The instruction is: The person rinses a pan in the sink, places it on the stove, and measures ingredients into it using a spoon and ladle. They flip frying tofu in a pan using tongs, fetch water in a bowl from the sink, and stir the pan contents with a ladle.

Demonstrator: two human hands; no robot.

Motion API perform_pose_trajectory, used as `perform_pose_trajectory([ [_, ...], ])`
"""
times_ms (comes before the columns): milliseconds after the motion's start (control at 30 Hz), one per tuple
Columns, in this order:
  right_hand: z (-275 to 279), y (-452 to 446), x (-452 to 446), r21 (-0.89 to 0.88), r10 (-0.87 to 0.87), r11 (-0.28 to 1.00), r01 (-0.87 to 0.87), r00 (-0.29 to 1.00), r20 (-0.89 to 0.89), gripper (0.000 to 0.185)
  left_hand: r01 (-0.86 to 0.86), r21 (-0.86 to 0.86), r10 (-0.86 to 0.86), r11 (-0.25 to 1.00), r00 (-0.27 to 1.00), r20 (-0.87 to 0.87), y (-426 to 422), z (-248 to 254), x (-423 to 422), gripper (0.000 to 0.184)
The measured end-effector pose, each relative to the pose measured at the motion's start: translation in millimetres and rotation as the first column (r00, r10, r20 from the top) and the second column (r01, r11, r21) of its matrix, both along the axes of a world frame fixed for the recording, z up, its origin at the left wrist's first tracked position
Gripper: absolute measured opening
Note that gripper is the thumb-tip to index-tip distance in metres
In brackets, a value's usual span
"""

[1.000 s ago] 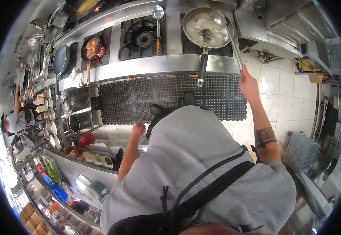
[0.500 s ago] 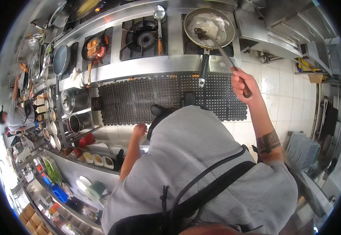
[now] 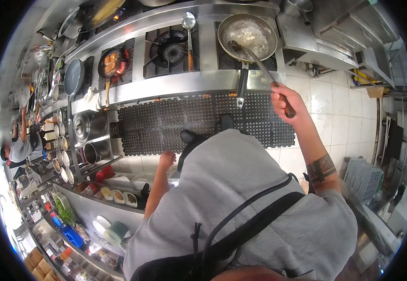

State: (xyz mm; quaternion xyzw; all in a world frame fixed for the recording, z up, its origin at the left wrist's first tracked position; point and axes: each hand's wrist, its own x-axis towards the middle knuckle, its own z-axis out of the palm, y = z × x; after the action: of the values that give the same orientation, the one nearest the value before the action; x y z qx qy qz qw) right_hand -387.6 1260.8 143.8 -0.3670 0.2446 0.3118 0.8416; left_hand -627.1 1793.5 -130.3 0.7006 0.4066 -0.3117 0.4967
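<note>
My right hand (image 3: 286, 103) is wrapped round the wooden handle of a long metal cooking spoon (image 3: 262, 68). The spoon's dark-looking head rests in a frying pan (image 3: 275, 46) holding a pale, bubbling sauce (image 3: 246, 36). This pan sits on the right burner, its black handle (image 3: 243, 84) pointing toward me. Low at my left side hangs my left hand (image 3: 167, 159), fingers curled in, away from the cookware; nothing shows in it.
Another wooden-handled spoon (image 3: 189, 40) lies beside the middle burner (image 3: 170, 50). Further left, a small pan (image 3: 104, 65) with browned pieces stands over a glowing burner, near a grey pan (image 3: 74, 77). Another person (image 3: 23, 145) works at far left. A black mat (image 3: 166, 122) covers the floor.
The sauce has spread flatter and looks more bubbly, with the earlier smooth white swirl gone. My right hand and the spoon have shifted slightly. The person at far left has moved an arm.
</note>
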Motion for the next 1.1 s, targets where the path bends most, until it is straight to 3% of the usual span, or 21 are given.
perform_pose_trajectory([
  [333,6,5,3,-0.085,-0.016,0.996,0.017,1.000,0.010,0.013,0.150,-0.012,-0.150,0.989,0.988,-0.040,-5,14,5,0.016],
  [400,3,1,-1,-0.071,0.018,0.997,-0.016,0.999,0.027,0.013,-0.171,-0.151,0.179,0.974,0.983,0.040,-19,26,20,0.015],
  [433,6,-2,-4,-0.075,0.018,0.997,-0.016,0.999,0.031,0.013,-0.368,-0.481,0.451,0.796,0.890,0.066,-27,28,30,0.017],
  [467,11,-6,-7,-0.137,0.043,0.990,-0.038,0.998,0.037,0.014,-0.458,-0.750,0.685,0.477,0.729,-0.011,-38,29,42,0.020],
  [533,16,-5,-6,-0.210,0.094,0.974,-0.082,0.995,0.045,0.015,-0.493,-0.857,0.851,0.148,0.505,-0.143,-84,69,71,0.028],
  [567,14,-4,-4,-0.231,0.079,0.971,-0.067,0.996,0.041,0.016,-0.359,-0.933,0.849,-0.020,0.487,-0.206,-100,60,76,0.032],
  [767,16,4,-8,-0.247,0.073,0.967,-0.066,0.997,0.019,0.017,-0.389,-0.914,0.759,-0.111,0.561,-0.331,-150,46,86,0.041],
  [833,21,-8,-12,-0.177,0.046,0.983,-0.046,0.999,-0.003,0.011,-0.244,-0.898,0.764,-0.366,0.471,-0.440,-141,75,74,0.043],
  [867,20,-13,-13,-0.205,0.058,0.977,-0.055,0.998,0.009,0.011,-0.226,-0.884,0.750,-0.409,0.469,-0.467,-137,86,63,0.044],
  [900,21,-13,-13,-0.198,0.068,0.978,-0.064,0.998,0.012,0.011,-0.220,-0.888,0.758,-0.404,0.462,-0.460,-133,100,50,0.044],
  [967,24,-10,-11,-0.436,0.147,0.894,-0.103,0.987,0.069,0.012,-0.155,-0.945,0.706,-0.288,0.633,-0.319,-122,122,19,0.047],
  [1033,13,-5,-11,-0.467,0.152,0.879,-0.090,0.983,0.098,0.013,-0.133,-0.953,0.739,-0.274,0.605,-0.297,-95,107,-17,0.050],
  [1100,8,2,-16,-0.503,0.136,0.863,-0.058,0.983,0.120,0.014,-0.201,-0.966,0.781,-0.164,0.571,-0.252,-56,99,-40,0.050],
])
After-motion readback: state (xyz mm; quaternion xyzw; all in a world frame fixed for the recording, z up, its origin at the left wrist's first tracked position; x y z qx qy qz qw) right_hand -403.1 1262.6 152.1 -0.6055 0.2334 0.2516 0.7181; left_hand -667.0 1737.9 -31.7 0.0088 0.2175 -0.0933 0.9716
